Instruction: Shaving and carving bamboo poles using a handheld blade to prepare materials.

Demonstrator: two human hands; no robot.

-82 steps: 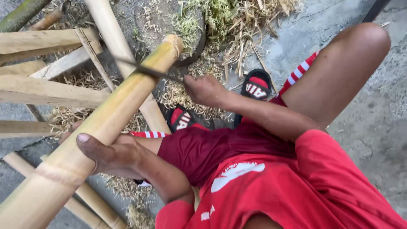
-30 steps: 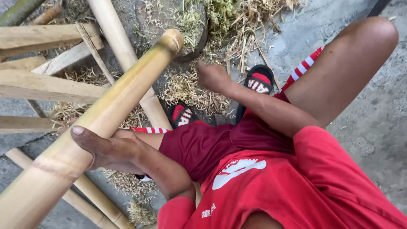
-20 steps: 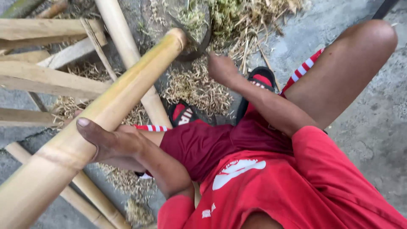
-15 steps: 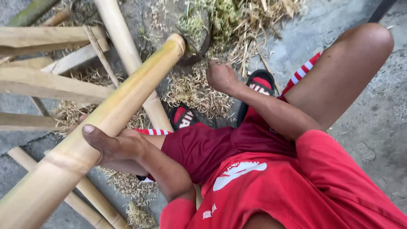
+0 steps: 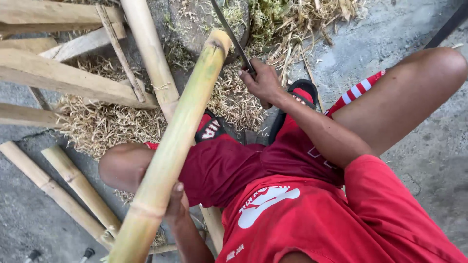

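The left hand (image 5: 176,207) grips a long bamboo pole (image 5: 175,146) from beneath, fingers wrapped around it near the camera; the pole slants up to the far middle. The right hand (image 5: 263,83), fingers closed around its handle, holds a dark blade (image 5: 231,34) just right of the pole's far end. Shavings (image 5: 107,124) litter the ground on the left.

Red short-sleeved shirt (image 5: 390,214) with white chest print, dark red shorts (image 5: 229,165), red-and-white striped trim, black slide sandals (image 5: 297,97) with red straps, bare knees
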